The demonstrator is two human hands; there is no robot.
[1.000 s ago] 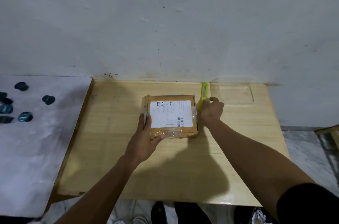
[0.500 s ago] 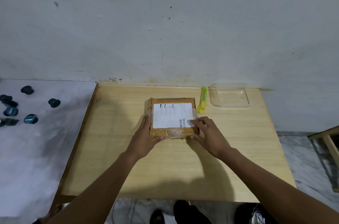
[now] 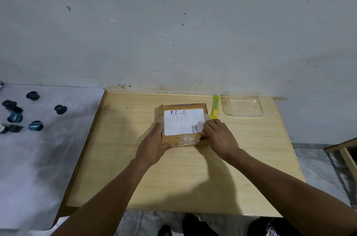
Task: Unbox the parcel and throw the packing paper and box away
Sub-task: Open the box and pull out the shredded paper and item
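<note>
A flat brown cardboard parcel (image 3: pixel 183 122) with a white shipping label and clear tape lies on the wooden table (image 3: pixel 183 174), towards the back. My left hand (image 3: pixel 152 146) grips its near left corner, thumb under the front edge. My right hand (image 3: pixel 218 137) is at the parcel's near right corner with fingers curled, picking at the tape there. The box is closed.
A yellow utility knife (image 3: pixel 215 107) lies just right of the parcel, and a clear plastic tray (image 3: pixel 244 107) beyond it. A grey surface (image 3: pixel 38 158) on the left carries several dark round caps (image 3: pixel 35 125). A wooden frame (image 3: pixel 345 150) stands at the right edge.
My right hand left the yellow knife on the table and came down to the parcel's near right corner, where its fingers have curled onto the tape. My left hand stayed on the left corner.
</note>
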